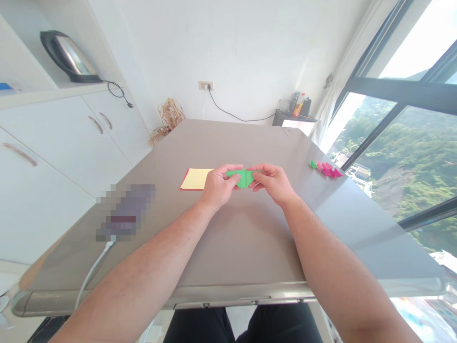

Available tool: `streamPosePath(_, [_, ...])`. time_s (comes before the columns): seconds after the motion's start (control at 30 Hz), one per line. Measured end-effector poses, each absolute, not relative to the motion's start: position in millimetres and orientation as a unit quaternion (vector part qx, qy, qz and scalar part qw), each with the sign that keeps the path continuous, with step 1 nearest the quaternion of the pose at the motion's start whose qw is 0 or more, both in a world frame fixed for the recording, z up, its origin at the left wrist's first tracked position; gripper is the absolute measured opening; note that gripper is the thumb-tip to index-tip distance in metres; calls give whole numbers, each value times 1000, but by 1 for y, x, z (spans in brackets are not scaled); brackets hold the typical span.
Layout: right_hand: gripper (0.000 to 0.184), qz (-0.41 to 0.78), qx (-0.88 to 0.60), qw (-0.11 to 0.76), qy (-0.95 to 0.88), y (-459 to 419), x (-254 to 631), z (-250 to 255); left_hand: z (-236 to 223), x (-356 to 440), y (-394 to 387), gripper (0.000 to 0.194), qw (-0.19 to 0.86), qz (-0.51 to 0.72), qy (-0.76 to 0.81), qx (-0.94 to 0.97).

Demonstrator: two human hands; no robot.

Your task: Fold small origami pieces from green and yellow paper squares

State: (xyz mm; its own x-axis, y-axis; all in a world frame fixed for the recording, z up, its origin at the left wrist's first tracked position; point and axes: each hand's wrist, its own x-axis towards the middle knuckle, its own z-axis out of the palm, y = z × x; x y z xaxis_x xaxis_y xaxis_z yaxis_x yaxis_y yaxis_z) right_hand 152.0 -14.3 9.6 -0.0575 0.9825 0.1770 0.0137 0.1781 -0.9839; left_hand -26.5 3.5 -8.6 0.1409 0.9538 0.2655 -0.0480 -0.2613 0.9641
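Observation:
Both hands pinch a folded piece of green paper (243,178) above the middle of the table. My left hand (220,182) grips its left end between thumb and fingers. At the right end, my right hand (270,178) does the same, thumb on the near face. Creases run across the paper between the two thumbs; its ends are hidden by the fingers. Just left of and partly behind my left hand lies a pale yellow sheet (194,178) with red edges. Over by the window side sit several folded pink paper pieces (329,170) with a small green one (313,164) beside them.
A blurred-out phone-like object (128,209) with a white cable (93,270) lies on the grey table (232,252) at left. Dried stalks (170,114) stand beyond the far left edge. Bottles (298,105) stand on a small cabinet behind. A kettle (73,57) sits on the left shelf.

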Motion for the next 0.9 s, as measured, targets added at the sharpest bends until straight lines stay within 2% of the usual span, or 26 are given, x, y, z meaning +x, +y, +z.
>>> streamPosePath(0.5, [18,462,-415,527,-580,-11,160,8,-5,-28,1,25,435,526,411,605])
streamPosePath(0.67, [32,434,-437,533,-580,-11,160,7,-5,-29,1,28,438,526,409,603])
streamPosePath(0.9, [21,371,-471,533,-597,-13,155,6,-10,-27,6,28,478,526,404,576])
